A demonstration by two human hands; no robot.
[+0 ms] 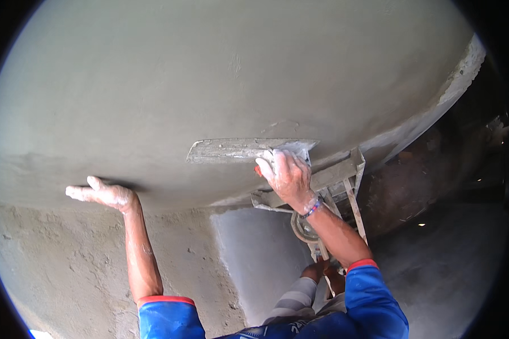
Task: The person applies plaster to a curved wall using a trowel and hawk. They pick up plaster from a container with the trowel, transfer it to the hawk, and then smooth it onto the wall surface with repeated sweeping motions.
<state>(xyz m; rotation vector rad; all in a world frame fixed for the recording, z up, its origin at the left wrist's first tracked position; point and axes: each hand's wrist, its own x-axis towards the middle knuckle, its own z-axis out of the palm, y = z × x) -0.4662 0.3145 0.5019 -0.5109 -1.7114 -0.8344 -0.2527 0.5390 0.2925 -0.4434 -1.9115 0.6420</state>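
Grey plaster [152,85] risked being gouged if trowel [226,149], gripped in curled right hand [291,179], was tilted. Smearing was risked on contact with left hand [110,195], fingers outstretched, empty.

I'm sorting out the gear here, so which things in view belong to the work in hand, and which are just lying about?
In the work:
- trowel, gripped by the right hand
- grey plastered surface, which the trowel is held against

Seemingly idle:
- trough-like tray
- pale bar
- round-rimmed object, partly hidden
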